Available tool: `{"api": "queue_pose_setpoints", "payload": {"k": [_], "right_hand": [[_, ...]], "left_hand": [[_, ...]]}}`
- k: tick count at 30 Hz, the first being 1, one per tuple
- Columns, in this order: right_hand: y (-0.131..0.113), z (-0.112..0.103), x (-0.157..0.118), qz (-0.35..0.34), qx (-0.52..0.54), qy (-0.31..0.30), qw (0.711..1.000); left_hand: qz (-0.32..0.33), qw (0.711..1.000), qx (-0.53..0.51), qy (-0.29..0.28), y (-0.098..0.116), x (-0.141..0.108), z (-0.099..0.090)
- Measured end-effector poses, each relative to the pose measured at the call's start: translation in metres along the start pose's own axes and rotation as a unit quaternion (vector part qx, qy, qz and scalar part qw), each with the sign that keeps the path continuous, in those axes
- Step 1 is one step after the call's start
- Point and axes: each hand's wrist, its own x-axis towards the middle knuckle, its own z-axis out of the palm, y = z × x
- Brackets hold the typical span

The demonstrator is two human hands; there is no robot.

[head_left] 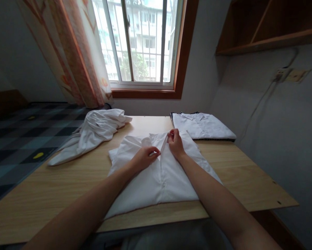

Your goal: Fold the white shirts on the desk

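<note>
A white button-up shirt (145,184) lies spread in front of me, its collar end away from me and its front placket running down the middle. My left hand (146,157) pinches the edge of the placket between thumb and fingertips. Farther up, near the collar, my right hand (174,141) is closed on the other part of the shirt's front edge, lifting it slightly off the layer below. The buttons are too small to make out.
The wooden table (249,180) bears a crumpled white garment (98,128) at the back left and a folded white shirt (205,126) on dark cloth at the back right. A checked bed (41,135) adjoins on the left; a shelf (270,38) hangs at right.
</note>
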Motion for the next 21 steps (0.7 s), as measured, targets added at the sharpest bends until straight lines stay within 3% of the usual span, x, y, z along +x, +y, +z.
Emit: {"api": "queue_pose_setpoints", "payload": {"k": [7,10,12,14,17,19,21], "right_hand": [[-0.011,-0.017,0.013,0.036,0.036,0.062,0.997],[-0.021,-0.025,0.022,0.029,0.026,0.101,0.994],[-0.027,-0.029,0.028,0.028,0.035,0.116,0.992],[-0.034,-0.03,0.033,0.026,0.053,0.081,0.995],[-0.047,-0.03,0.031,-0.013,0.008,-0.045,0.999],[-0.059,-0.029,0.02,-0.071,-0.081,-0.133,0.985],[-0.071,-0.028,0.004,-0.131,-0.168,-0.215,0.953]], "left_hand": [[0.113,0.971,0.179,-0.11,0.012,-0.014,-0.034],[0.077,0.953,0.235,-0.174,0.014,-0.019,-0.042],[0.053,0.949,0.258,-0.174,0.014,-0.019,-0.041],[0.049,0.949,0.277,-0.14,0.012,-0.017,-0.038],[0.063,0.943,0.317,-0.078,0.005,-0.009,-0.032],[0.066,0.933,0.354,-0.028,-0.001,-0.002,-0.028],[0.057,0.922,0.383,0.018,-0.006,0.003,-0.024]]}}
